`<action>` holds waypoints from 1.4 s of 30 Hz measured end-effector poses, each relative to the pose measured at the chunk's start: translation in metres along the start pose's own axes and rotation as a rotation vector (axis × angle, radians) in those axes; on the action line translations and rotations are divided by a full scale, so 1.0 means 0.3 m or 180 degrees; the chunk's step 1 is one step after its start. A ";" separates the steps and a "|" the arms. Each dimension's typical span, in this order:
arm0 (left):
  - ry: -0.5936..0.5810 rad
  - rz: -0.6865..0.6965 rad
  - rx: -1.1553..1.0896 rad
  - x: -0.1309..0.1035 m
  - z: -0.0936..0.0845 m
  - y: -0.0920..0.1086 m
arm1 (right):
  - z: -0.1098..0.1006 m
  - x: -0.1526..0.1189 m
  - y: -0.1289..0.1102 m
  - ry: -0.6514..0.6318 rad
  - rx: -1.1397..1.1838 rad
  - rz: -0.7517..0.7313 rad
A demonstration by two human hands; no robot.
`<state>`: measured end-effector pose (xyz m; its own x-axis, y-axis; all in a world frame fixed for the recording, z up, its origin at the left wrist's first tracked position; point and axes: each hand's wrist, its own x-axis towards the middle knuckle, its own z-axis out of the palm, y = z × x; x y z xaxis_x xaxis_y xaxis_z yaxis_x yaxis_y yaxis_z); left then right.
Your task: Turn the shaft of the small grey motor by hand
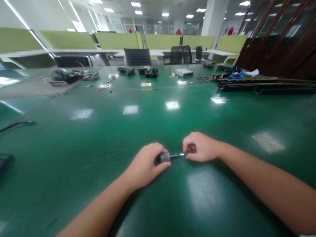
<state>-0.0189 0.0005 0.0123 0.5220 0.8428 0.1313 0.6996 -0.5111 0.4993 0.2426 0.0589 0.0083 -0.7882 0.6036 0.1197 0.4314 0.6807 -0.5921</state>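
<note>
Low over the green table (103,144), a screwdriver-like tool (165,157) lies level between my hands. It has a thick silver-grey cylinder and a thin metal shaft pointing right. My left hand (147,162) is closed around the thick end, with thumb and fingers on either side of the cylinder. At the shaft's tip, my right hand (201,147) pinches with curled fingers. Something small and dark shows inside that pinch, but I cannot tell whether it is part of the shaft or a separate piece.
Along the far side are a power drill (126,70), black parts (151,72), a silver box (184,72) and long black strips (269,86). Tangled cables (74,75) lie far left. A black rod (19,123) and a dark object (4,160) sit at the left edge.
</note>
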 end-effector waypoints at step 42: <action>0.0047 -0.0038 0.0009 0.011 0.008 0.001 | 0.090 0.034 -0.079 0.0465 -0.0096 -0.0118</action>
<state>-0.0156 0.0027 0.0107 0.5063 0.8512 0.1380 0.7072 -0.5015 0.4984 0.2123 0.0377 0.0020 -0.7326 0.6303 0.2569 0.4179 0.7145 -0.5611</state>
